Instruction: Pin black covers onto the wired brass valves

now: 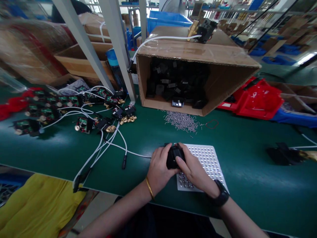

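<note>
Between both hands is a black plastic housing (175,155), held just above the green bench top. My left hand (159,163) wraps its left side, with a white cable (138,154) running up to it from the left. On the other side my right hand (192,165) grips it, thumb lying across the top face. Under and beside the right hand lies a white sheet (209,158) with rows of small shiny round pieces. What sits on the housing's underside is hidden by my fingers.
A cardboard box (223,82) on its side holds many black parts. A pile of small screws (182,120) lies before it. Wired assemblies with brass fittings (127,119) crowd the left. A black unit (283,153) and red bins (260,99) stand right.
</note>
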`<state>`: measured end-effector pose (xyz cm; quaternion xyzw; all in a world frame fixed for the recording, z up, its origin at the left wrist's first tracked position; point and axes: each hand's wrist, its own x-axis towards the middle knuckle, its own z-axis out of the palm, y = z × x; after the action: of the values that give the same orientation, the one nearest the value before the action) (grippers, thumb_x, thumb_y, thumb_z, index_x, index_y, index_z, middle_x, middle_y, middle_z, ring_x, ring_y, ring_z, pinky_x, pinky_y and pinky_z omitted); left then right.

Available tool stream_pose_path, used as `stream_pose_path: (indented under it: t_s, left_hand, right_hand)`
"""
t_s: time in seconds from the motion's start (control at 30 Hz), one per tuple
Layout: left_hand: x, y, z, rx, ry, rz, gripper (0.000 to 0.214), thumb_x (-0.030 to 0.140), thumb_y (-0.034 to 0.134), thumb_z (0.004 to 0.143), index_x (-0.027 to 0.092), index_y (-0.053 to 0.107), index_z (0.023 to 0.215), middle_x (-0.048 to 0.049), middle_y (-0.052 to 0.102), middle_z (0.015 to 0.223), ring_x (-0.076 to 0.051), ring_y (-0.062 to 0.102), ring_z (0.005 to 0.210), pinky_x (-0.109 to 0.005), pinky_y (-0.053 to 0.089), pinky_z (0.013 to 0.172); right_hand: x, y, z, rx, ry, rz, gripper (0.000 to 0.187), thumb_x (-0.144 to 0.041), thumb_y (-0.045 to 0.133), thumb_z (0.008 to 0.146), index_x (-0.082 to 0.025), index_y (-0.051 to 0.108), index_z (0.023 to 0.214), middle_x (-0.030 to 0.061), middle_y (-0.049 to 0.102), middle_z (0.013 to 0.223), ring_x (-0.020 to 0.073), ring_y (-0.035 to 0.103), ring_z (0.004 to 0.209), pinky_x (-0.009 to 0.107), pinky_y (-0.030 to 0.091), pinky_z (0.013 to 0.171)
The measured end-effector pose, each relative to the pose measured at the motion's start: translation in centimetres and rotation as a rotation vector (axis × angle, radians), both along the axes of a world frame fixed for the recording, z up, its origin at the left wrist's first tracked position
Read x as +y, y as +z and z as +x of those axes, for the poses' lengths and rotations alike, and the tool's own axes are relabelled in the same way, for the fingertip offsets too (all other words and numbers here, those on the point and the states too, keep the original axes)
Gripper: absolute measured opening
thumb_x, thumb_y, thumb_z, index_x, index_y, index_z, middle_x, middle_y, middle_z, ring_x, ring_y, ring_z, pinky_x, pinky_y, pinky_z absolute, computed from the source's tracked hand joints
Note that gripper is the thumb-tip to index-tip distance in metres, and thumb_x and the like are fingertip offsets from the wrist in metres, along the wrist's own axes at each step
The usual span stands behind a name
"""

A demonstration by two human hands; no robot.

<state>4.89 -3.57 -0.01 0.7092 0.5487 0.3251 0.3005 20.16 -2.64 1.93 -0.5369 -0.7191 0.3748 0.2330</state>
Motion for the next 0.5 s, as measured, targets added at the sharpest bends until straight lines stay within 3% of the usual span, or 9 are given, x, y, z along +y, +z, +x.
stream_pose_path:
  t_s: [0.23, 0.33, 0.4, 0.5]
  left_hand:
    - [0.1, 0.4, -0.3, -0.078, 0.019, -0.035, 0.068, 0.015, 0.070, 0.066, 0.021, 0.039, 0.127, -0.0084, 0.054, 0.116, -0.024, 0.049, 0.108, -0.042, 0.039, 0.096]
    - [0.0, 0.0, -1.1, -0.202, -0.024, -0.055, 0.067, 0.017, 0.071, 0.065, 0.024, 0.039, 0.124, -0.0067, 0.052, 0.117, -0.023, 0.049, 0.110, -0.041, 0.039, 0.097]
    - [0.1, -0.6, -1.8, -0.315, -0.019, -0.071, 0.068, 0.021, 0.074, 0.064, 0.023, 0.038, 0.122, -0.0079, 0.048, 0.121, -0.024, 0.048, 0.112, -0.041, 0.038, 0.097]
    - [0.5, -1.3, -3.0, -0.448, 0.002, -0.101, 0.071, 0.030, 0.076, 0.063, 0.021, 0.035, 0.121, -0.0116, 0.043, 0.127, -0.026, 0.047, 0.116, -0.042, 0.037, 0.099]
  right_hand:
    - [-0.3, -0.1, -1.1, -0.038, -0.017, 0.058, 0.041, -0.030, 0.041, 0.088, -0.017, 0.034, 0.127, 0.0136, 0.046, 0.123, 0.0264, 0.049, 0.107, 0.044, 0.040, 0.090]
    - [-0.5, 0.0, -1.4, 0.097, -0.051, 0.022, 0.047, -0.033, 0.045, 0.087, -0.018, 0.033, 0.130, 0.0126, 0.046, 0.125, 0.0257, 0.049, 0.109, 0.043, 0.039, 0.093]
    - [-0.7, -0.1, -1.5, 0.281, -0.112, -0.079, 0.050, -0.039, 0.050, 0.085, -0.017, 0.038, 0.128, 0.0128, 0.051, 0.120, 0.0256, 0.051, 0.108, 0.041, 0.040, 0.092]
    - [-0.8, -0.6, -2.1, 0.553, -0.202, -0.342, 0.045, -0.048, 0.060, 0.078, -0.014, 0.054, 0.108, 0.0103, 0.062, 0.097, 0.0245, 0.059, 0.089, 0.035, 0.048, 0.075]
